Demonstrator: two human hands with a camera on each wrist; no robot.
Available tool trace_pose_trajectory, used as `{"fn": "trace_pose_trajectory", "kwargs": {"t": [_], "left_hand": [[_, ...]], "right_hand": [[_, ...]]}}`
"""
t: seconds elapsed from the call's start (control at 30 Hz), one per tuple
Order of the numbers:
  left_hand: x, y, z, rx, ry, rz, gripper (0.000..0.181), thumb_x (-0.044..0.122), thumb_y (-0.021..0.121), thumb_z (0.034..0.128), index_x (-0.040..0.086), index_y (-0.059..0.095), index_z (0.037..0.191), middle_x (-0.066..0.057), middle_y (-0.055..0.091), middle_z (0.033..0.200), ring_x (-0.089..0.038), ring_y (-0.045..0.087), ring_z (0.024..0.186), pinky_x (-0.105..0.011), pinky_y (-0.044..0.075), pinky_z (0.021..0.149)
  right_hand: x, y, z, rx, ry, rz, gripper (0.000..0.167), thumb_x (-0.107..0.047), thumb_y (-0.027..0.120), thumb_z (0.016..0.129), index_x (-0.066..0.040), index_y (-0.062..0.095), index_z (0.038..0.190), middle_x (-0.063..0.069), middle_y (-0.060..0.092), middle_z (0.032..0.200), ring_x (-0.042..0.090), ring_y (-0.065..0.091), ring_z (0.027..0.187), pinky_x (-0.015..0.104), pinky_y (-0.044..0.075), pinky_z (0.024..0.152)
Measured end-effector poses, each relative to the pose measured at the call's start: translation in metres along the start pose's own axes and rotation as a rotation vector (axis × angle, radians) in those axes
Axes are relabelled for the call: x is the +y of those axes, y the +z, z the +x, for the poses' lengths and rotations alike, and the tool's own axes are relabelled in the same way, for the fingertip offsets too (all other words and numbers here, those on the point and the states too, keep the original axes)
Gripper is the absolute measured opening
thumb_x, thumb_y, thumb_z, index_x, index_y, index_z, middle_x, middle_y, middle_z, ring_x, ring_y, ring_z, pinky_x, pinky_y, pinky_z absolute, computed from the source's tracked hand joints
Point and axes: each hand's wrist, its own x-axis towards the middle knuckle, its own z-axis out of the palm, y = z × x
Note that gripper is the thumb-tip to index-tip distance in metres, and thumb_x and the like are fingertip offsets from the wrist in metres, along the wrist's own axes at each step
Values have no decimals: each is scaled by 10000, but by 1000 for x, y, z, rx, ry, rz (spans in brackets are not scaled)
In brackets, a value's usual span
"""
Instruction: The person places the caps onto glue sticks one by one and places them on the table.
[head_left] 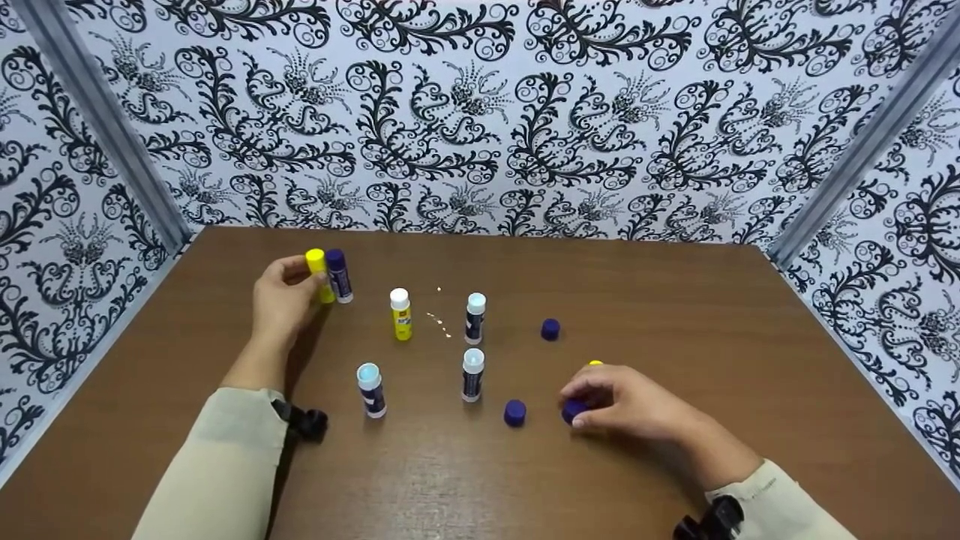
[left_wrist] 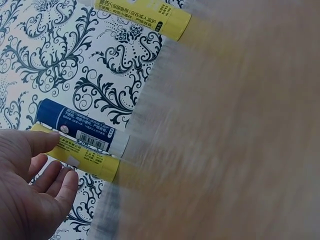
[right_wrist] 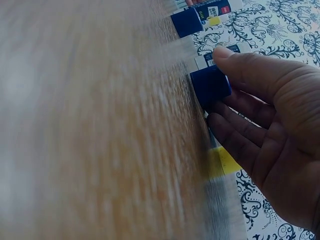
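At the far left, my left hand [head_left: 286, 300] has its thumb and forefinger about a capped yellow glue stick [left_wrist: 92, 160], upright on the table. A capped dark blue glue stick [head_left: 339, 276] stands right beside it. On the right, my right hand [head_left: 637, 401] has thumb and fingers around a dark blue cap [right_wrist: 210, 85] on the table; the fingers partly hide it in the head view. Two more blue caps [head_left: 514, 413] lie nearby. Behind the right hand, a bit of a yellow cap [head_left: 595, 364] peeks out.
Uncapped blue glue sticks stand mid-table: one at the back [head_left: 475, 319], one before it [head_left: 472, 376], one at left front [head_left: 371, 391]. An uncapped yellow glue stick [head_left: 401, 315] stands near small white crumbs [head_left: 439, 322]. Patterned walls [head_left: 480, 112] enclose the brown table [head_left: 420, 480].
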Motion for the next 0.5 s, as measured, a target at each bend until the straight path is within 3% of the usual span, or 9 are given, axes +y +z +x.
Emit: {"fn": "trace_pose_trajectory", "kwargs": {"t": [0.5], "left_hand": [[7, -4, -10, 66, 30, -17, 526, 196, 694, 994, 0, 522, 1451, -187, 602, 1419, -267, 570, 1279, -338, 490, 1124]], "right_hand": [[3, 0, -1, -8, -33, -34, 253, -196, 792, 929, -146, 761, 1175, 47, 714, 1154, 107, 598, 1074, 209, 505, 945]]}}
